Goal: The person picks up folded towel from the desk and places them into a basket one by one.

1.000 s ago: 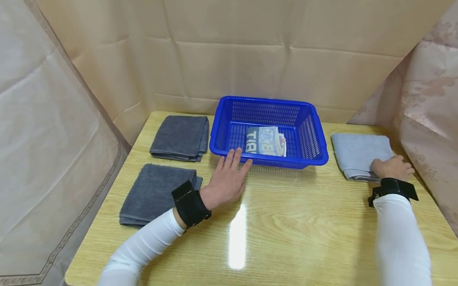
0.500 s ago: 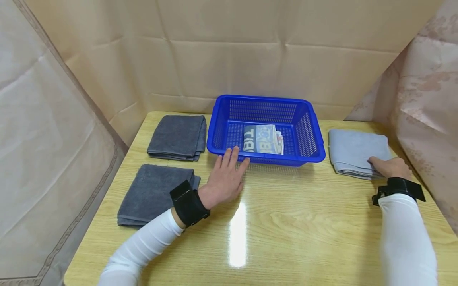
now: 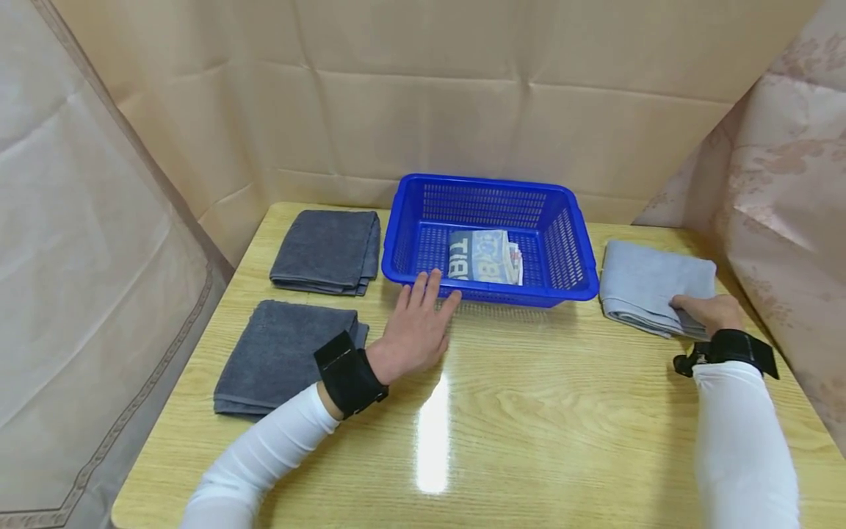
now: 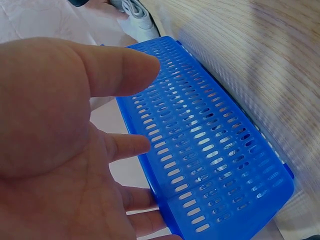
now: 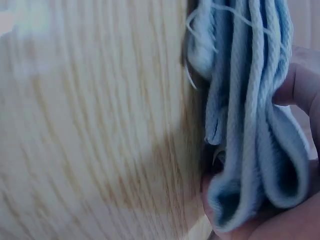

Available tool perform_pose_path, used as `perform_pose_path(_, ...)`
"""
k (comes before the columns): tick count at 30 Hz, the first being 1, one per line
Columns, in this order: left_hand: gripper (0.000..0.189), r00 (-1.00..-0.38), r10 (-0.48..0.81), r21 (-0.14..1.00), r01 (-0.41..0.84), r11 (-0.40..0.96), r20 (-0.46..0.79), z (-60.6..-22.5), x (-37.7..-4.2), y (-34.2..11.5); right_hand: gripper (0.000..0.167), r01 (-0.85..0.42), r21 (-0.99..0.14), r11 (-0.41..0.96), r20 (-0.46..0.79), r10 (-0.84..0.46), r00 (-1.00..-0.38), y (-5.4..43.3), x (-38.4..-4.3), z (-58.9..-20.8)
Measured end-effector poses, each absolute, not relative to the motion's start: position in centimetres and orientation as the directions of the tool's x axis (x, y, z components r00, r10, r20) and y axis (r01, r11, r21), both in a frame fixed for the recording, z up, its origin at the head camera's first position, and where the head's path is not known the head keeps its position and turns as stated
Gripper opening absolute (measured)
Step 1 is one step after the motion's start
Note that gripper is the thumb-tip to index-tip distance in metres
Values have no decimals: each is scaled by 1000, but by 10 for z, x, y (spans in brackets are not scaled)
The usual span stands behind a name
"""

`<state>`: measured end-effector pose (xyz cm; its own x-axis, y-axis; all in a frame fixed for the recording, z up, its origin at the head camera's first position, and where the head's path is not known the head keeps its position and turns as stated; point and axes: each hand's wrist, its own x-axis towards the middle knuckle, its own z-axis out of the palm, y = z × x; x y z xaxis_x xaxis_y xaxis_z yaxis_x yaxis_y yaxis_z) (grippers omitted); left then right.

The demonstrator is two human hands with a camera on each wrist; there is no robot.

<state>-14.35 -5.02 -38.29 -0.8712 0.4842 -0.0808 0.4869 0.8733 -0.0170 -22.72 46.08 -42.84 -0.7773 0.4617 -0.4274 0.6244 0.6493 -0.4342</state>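
At the right of the table, my right hand grips the near right corner of a folded light grey-blue towel. Its thumb presses on top, and in the right wrist view fingers reach under the towel's stacked folds. My left hand has its fingers spread, with the fingertips at the front rim of a blue plastic basket. In the left wrist view these fingers lie straight against the edge of the basket's slotted wall. A folded patterned towel with printed letters lies inside the basket.
Two folded dark grey towels lie on the left of the wood-grain table: a far one beside the basket and a nearer one by my left wrist. A beige cloth hangs behind the table, with more drapes at both sides.
My right thumb has come onto the light towel's corner, and that corner is now pinched. The towel has shifted slightly left and turned a little. My left hand keeps its place at the basket.
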Motion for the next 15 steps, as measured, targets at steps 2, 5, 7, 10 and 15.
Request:
perform_pose_path(2,68,-870,486,-11,488,873,-78,-382,-143,-50,98,632,-445,634,-434,465,-772,460,-226,-427)
perform_pose_path(5,68,-870,487,2,488,873,-76,-381,-143,-51,97,630,-472,617,-449,447,-774,459,-224,-425)
perform_pose_path(7,67,-871,486,4,487,873,-76,-381,-143,-52,98,624,-500,600,-463,423,-779,461,-222,-424)
perform_pose_path(10,65,-869,490,8,491,871,-74,-380,-143,-53,98,615,-545,570,-477,392,-787,463,-217,-425)
perform_pose_path(15,65,-860,505,22,505,863,-71,-378,-143,-55,97,602,-582,547,-469,379,-798,468,-207,-427)
